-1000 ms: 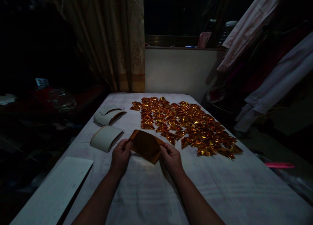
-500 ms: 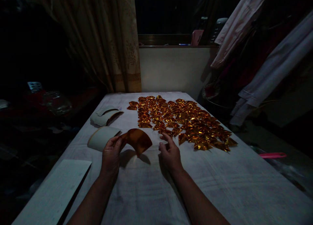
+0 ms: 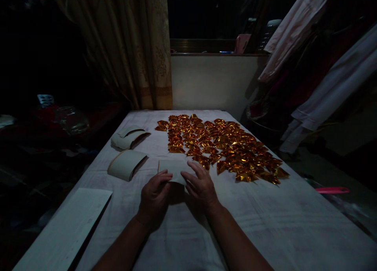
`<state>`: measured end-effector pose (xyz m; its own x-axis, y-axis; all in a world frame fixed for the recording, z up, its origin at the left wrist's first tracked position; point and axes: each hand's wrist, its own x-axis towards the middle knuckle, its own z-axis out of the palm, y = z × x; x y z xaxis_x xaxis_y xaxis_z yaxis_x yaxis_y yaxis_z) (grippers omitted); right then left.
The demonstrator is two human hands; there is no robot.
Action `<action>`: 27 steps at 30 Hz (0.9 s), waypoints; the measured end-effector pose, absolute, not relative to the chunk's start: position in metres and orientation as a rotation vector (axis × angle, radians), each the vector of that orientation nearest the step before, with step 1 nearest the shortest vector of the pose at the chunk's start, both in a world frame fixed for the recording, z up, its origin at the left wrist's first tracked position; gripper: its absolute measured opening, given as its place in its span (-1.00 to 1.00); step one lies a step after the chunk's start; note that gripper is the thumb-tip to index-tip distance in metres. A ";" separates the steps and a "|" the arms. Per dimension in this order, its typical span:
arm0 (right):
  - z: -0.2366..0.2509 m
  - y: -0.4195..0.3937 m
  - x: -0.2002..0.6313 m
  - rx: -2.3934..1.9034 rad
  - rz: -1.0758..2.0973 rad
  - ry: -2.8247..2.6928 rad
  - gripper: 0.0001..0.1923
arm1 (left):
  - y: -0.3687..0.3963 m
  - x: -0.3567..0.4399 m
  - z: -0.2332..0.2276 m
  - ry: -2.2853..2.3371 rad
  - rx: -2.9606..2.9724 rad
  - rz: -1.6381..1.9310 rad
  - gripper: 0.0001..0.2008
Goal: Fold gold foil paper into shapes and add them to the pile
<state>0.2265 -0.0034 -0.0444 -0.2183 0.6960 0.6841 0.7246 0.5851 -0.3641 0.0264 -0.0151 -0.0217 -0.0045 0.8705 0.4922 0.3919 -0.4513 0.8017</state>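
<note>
Between my hands is a foil paper sheet (image 3: 172, 167), its pale side toward me. My left hand (image 3: 155, 197) has its fingers closed at the sheet's near left edge. At the right end, my right hand (image 3: 200, 186) grips the sheet with bent fingers, the thumb hidden. Just beyond it begins a broad spread of folded gold foil pieces (image 3: 219, 141), shiny and pointed at the ends. To the left lie curved stacks of pale-backed sheets, a nearer stack (image 3: 127, 164) and a farther stack (image 3: 127, 136).
A long white board or box (image 3: 63, 227) lies along the left edge of the cloth-covered table (image 3: 250, 231). Hanging clothes (image 3: 318, 94) fill the right side, with a pink handle (image 3: 332, 190) below. A patterned curtain (image 3: 150, 66) hangs at the back left.
The foil sheet has turned from its orange side to its pale side and moved right, away from the stack. My right hand has closed on it; my left hand came nearer to me.
</note>
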 end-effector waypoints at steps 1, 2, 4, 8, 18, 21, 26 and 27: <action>-0.045 -0.003 0.229 -1.133 -0.041 -2.006 -0.52 | -0.015 0.025 -0.022 1.316 1.840 1.424 -0.84; -0.045 -0.002 0.230 -1.131 -0.033 -2.056 -0.51 | -0.015 0.023 -0.021 1.333 1.848 1.375 -0.83; -0.044 -0.003 0.231 -1.125 -0.006 -2.132 -0.45 | -0.017 0.019 -0.019 1.380 1.886 1.274 -0.81; -0.041 -0.004 0.230 -1.070 0.022 -2.249 -0.38 | -0.023 0.010 -0.014 1.434 2.077 1.162 -0.80; -0.032 -0.011 0.230 -1.081 0.376 -2.349 -0.72 | 0.000 -0.027 -0.007 1.091 2.467 0.686 -0.72; -0.017 -0.012 0.226 -1.292 0.584 -2.313 -0.79 | -0.003 -0.023 -0.001 1.238 2.200 0.633 -0.68; 0.009 0.010 0.215 -1.669 0.692 -2.190 -0.85 | -0.001 -0.010 0.004 1.431 1.955 0.671 -0.71; 0.012 0.017 0.212 -1.691 0.702 -2.181 -0.84 | 0.002 -0.008 0.005 1.472 1.937 0.663 -0.72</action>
